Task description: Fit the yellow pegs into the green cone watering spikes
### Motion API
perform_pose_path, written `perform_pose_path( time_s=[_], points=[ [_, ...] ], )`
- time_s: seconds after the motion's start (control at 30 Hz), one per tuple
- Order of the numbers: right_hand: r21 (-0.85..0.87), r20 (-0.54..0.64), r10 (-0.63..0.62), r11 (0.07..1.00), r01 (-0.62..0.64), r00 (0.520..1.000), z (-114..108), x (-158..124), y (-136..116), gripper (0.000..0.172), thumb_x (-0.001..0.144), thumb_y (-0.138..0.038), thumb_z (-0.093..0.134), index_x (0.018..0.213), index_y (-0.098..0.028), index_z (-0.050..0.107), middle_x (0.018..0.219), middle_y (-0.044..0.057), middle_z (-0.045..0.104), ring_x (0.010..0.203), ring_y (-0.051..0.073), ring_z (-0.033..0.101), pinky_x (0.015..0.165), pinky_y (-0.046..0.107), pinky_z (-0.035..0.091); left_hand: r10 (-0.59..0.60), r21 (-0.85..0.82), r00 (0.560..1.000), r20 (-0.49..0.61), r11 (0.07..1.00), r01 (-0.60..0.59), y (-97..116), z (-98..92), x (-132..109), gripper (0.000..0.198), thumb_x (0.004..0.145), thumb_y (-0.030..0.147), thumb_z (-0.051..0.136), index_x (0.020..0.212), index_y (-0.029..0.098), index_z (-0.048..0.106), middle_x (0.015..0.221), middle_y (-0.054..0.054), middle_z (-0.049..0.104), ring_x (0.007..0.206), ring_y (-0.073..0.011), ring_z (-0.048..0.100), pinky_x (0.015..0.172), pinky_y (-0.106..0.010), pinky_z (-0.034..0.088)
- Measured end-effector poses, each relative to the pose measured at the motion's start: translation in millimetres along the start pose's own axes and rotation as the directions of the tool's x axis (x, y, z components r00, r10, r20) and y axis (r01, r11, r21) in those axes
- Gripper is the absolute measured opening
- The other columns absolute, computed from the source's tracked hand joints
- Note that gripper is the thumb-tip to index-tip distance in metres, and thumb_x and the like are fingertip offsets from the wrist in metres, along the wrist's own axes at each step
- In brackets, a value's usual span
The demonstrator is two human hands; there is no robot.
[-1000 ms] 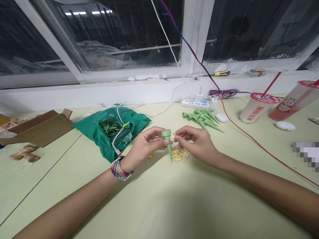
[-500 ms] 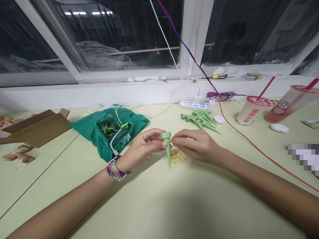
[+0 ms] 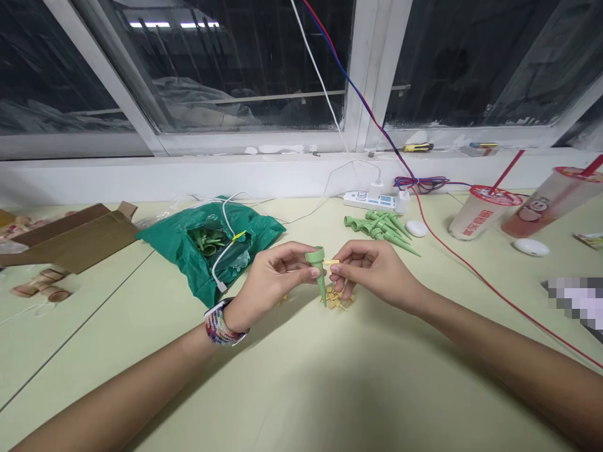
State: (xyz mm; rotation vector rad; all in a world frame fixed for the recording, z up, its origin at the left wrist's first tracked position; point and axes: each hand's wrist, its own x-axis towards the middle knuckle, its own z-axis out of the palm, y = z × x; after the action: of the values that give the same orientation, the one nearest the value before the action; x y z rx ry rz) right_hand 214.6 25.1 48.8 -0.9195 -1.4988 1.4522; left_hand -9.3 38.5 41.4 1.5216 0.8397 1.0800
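Between the thumb and fingers of my left hand is a green plastic watering spike, upright with its wide collar on top and its point down. My right hand pinches a small yellow plastic valve peg, its narrow end lying against or very close to the spike just under the collar. I cannot tell whether the peg has entered the spike. Below the hands, a small pile of yellow pegs rests on the table, partly behind the spike tip and my right fingers.
A green plastic bag with more green spikes lies at left, a white cable across it. Several spikes are heaped behind my right hand, near a power strip. Drink cups and a red cable are at right, a cardboard box far left.
My right hand has turned so the yellow peg now shows sideways beside the spike's collar. The spike has tilted slightly in my left hand, and the view has shifted a little.
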Motion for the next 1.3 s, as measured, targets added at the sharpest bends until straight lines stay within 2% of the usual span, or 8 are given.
perform_pose_path(
  time_s=[0.13, 0.37, 0.53, 0.83, 0.97, 1.07, 1.2, 1.3],
  points=[
    [-0.035, 0.003, -0.024, 0.999, 0.024, 1.000, -2, -1, 3, 0.035, 0.076, -0.047, 0.090, 0.087, -0.016, 0.077, 0.071, 0.005, 0.077, 0.061, 0.019, 0.075, 0.059, 0.032, 0.066, -0.076, -0.043, 0.996, 0.043, 0.996, 0.077, -1, 0.8, -1, 0.034, 0.076, 0.031, 0.091, 0.105, 0.018, 0.076, 0.081, -0.003, 0.077, 0.078, -0.0211, 0.076, 0.076, -0.037, 0.069],
    [-0.008, 0.054, 0.006, 1.000, -0.005, 0.999, -3, 0, 5, 0.035, 0.077, -0.048, 0.089, 0.083, -0.016, 0.077, 0.072, 0.006, 0.077, 0.062, 0.020, 0.076, 0.061, 0.032, 0.067, -0.071, 0.011, 0.997, 0.026, 0.997, 0.071, 2, 3.0, -3, 0.031, 0.074, 0.029, 0.092, 0.099, 0.017, 0.077, 0.080, -0.004, 0.079, 0.076, -0.0215, 0.077, 0.074, -0.036, 0.067],
    [-0.061, 0.076, 0.019, 0.998, -0.015, 0.997, -5, -1, 6, 0.035, 0.080, -0.049, 0.087, 0.085, -0.016, 0.077, 0.072, 0.006, 0.077, 0.064, 0.021, 0.076, 0.061, 0.033, 0.066, -0.098, 0.038, 0.994, 0.051, 0.995, 0.096, 3, 2.2, -3, 0.030, 0.074, 0.029, 0.091, 0.098, 0.017, 0.078, 0.080, -0.005, 0.080, 0.075, -0.0229, 0.077, 0.072, -0.036, 0.066],
    [-0.058, 0.125, 0.053, 0.997, -0.046, 0.991, -7, -2, 6, 0.038, 0.080, -0.050, 0.086, 0.086, -0.014, 0.075, 0.073, 0.008, 0.077, 0.065, 0.022, 0.076, 0.064, 0.035, 0.066, -0.091, 0.131, 0.994, 0.068, 0.988, 0.081, 9, 1.0, -3, 0.025, 0.075, 0.026, 0.090, 0.094, 0.015, 0.078, 0.076, -0.003, 0.074, 0.069, -0.0150, 0.069, 0.065, -0.027, 0.059],
    [-0.080, 0.114, 0.040, 0.996, -0.031, 0.993, -3, -3, 5, 0.035, 0.081, -0.046, 0.086, 0.087, -0.015, 0.071, 0.072, 0.006, 0.075, 0.063, 0.019, 0.072, 0.062, 0.032, 0.062, -0.077, 0.154, 0.991, 0.106, 0.986, 0.060, 11, -2.0, -2, 0.030, 0.077, 0.029, 0.090, 0.100, 0.015, 0.077, 0.079, -0.002, 0.074, 0.071, -0.0136, 0.067, 0.066, -0.025, 0.056],
    [-0.155, 0.157, 0.043, 0.988, -0.018, 0.987, -8, -1, -1, 0.034, 0.081, -0.044, 0.087, 0.091, -0.017, 0.068, 0.073, 0.002, 0.071, 0.061, 0.014, 0.065, 0.057, 0.025, 0.055, -0.042, 0.185, 0.991, 0.126, 0.983, 0.018, 12, -3.5, 0, 0.030, 0.081, 0.030, 0.087, 0.104, 0.016, 0.077, 0.075, -0.001, 0.071, 0.068, -0.0114, 0.063, 0.063, -0.023, 0.052],
    [-0.321, 0.237, 0.127, 0.946, -0.046, 0.963, -33, 2, -11, 0.030, 0.095, -0.048, 0.069, 0.104, -0.019, 0.067, 0.080, 0.002, 0.070, 0.065, 0.013, 0.063, 0.056, 0.024, 0.049, -0.027, 0.212, 0.995, 0.093, 0.977, 0.007, 10, -6.3, 3, 0.031, 0.082, 0.032, 0.087, 0.107, 0.017, 0.077, 0.076, -0.002, 0.072, 0.070, -0.0126, 0.064, 0.063, -0.025, 0.051],
    [-0.630, 0.297, 0.202, 0.776, 0.032, 0.933, -48, 0, -15, 0.014, 0.091, -0.032, 0.069, 0.097, -0.020, 0.071, 0.075, 0.000, 0.068, 0.064, 0.013, 0.059, 0.056, 0.023, 0.041, -0.025, 0.193, 0.998, 0.061, 0.981, 0.013, 10, -9.0, 5, 0.036, 0.081, 0.034, 0.087, 0.111, 0.017, 0.076, 0.082, -0.005, 0.075, 0.077, -0.0163, 0.069, 0.070, -0.028, 0.055]
  ],
)
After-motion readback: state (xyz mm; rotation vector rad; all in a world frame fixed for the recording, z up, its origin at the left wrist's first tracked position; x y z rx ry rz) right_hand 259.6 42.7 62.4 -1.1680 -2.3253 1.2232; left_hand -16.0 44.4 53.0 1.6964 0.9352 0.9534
